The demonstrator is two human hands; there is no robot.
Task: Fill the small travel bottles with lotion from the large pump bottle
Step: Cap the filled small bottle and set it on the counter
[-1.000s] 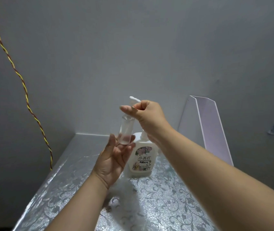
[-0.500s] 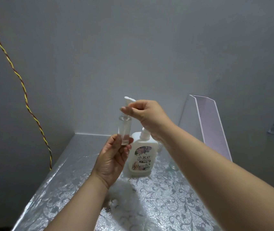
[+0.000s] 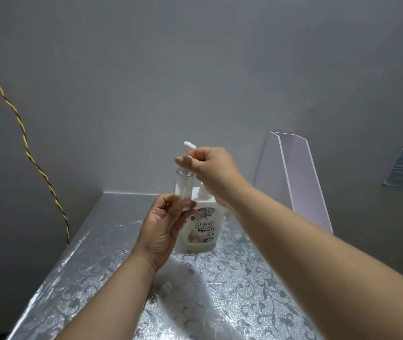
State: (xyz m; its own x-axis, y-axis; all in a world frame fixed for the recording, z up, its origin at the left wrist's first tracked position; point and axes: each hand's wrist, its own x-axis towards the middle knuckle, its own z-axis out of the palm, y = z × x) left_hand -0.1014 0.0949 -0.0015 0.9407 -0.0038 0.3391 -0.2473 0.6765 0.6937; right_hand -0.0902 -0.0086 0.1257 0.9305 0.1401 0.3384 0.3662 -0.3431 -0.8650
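Twisted cord [image 3: 23, 133] on the wall, left; clear stand [image 3: 301, 177] at the table [image 3: 244, 278] right edge; right hand [image 3: 210, 165] and wrist hide the pump of the large pump bottle [image 3: 201, 229], upright on the table, opaque, contents unseen; small travel bottle [image 3: 183, 190], clear, raised in the left hand [image 3: 163, 229] grip; right grip pinches its white pump cap [image 3: 189, 146], lower toward the neck than a second ago

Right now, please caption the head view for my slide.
Left hand holds small clear bottle; right hand pinches its white pump cap, large pump bottle behind.
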